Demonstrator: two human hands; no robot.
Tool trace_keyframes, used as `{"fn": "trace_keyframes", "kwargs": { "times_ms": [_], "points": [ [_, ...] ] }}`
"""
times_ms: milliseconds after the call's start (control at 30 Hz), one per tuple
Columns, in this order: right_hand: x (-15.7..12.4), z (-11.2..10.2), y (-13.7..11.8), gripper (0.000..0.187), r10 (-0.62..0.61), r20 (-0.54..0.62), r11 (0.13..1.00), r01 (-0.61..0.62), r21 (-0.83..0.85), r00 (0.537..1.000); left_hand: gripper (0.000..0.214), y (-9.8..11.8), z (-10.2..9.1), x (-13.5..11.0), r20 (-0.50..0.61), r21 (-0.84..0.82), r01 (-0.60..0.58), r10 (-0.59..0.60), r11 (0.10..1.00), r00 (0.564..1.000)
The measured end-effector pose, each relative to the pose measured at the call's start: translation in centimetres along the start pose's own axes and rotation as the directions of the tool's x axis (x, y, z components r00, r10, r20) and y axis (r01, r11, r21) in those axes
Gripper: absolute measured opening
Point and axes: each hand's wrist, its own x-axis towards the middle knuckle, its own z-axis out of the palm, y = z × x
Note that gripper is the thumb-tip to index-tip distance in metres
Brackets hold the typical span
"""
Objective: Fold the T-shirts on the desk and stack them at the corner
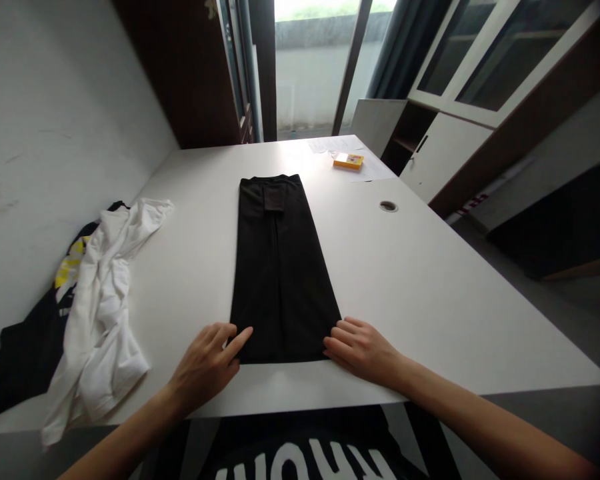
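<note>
A pair of black trousers [281, 267] lies flat in a long folded panel on the white table [410, 287], its narrower end away from me and its wider hem end near me. A small dark square patch [274, 199] shows near the far end. At the near left corner, my left hand [207, 357] is closed on the cloth edge, its index finger stretched over the fabric. My right hand [363, 350] pinches the near right corner, fingers curled over it. Both thumbs are largely hidden.
Along the left side lie a crumpled white garment [107, 287] and a black garment with yellow print [35, 340], by the wall. A yellow box [348, 161] rests on papers [375, 170] at the far right. A round cable hole [389, 207] is nearer.
</note>
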Motion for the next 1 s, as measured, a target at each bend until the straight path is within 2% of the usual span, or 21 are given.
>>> {"fn": "trace_keyframes", "kwargs": {
  "times_ms": [100,267,367,500,567,733,800,900,1000],
  "points": [
    [0.9,0.0,-0.8,0.013,0.054,0.05,0.998,-0.055,0.016,0.997,0.064,1.0,0.0,1.7,0.018,0.025,-0.002,0.001,1.0,1.0],
    [3.5,0.4,-2.4,0.022,0.115,0.06,0.993,-0.113,-0.038,0.992,0.066,2.3,0.8,4.1,0.144,-0.004,-0.051,0.051,0.999,0.988],
    [4.2,0.8,-2.4,0.003,0.098,0.014,0.993,-0.097,-0.069,0.995,0.069,2.3,1.6,4.3,0.16,-0.087,-0.028,0.042,0.996,0.986],
    [3.6,0.6,-1.4,0.016,0.051,-0.112,0.998,-0.055,-0.033,0.992,0.067,1.7,2.0,3.5,0.138,-0.246,0.027,0.007,0.969,0.99],
    [3.2,0.3,-0.7,0.017,0.017,-0.126,0.999,-0.022,-0.039,0.992,0.063,1.4,2.0,3.1,0.156,-0.273,0.015,0.029,0.962,0.987],
    [2.9,0.2,0.2,0.017,-0.137,0.075,0.989,0.141,-0.051,0.988,0.06,1.5,1.7,3.0,0.214,-0.243,-0.084,0.137,0.967,0.967],
    [3.1,0.3,0.2,0.017,-0.118,0.1,0.993,0.12,-0.015,0.988,0.062,1.7,1.3,3.4,0.213,-0.247,-0.073,0.128,0.966,0.969],
    [3.4,0.0,-0.1,0.014,-0.052,0.142,0.996,0.041,0.075,0.988,0.054,1.6,0.8,4.6,0.174,-0.249,-0.038,0.083,0.968,0.981],
    [4.1,-0.8,0.1,0.02,-0.077,0.195,0.98,0.037,0.198,0.978,0.047,1.2,0.6,6.5,0.123,-0.243,-0.015,0.046,0.97,0.991]
  ]
}}
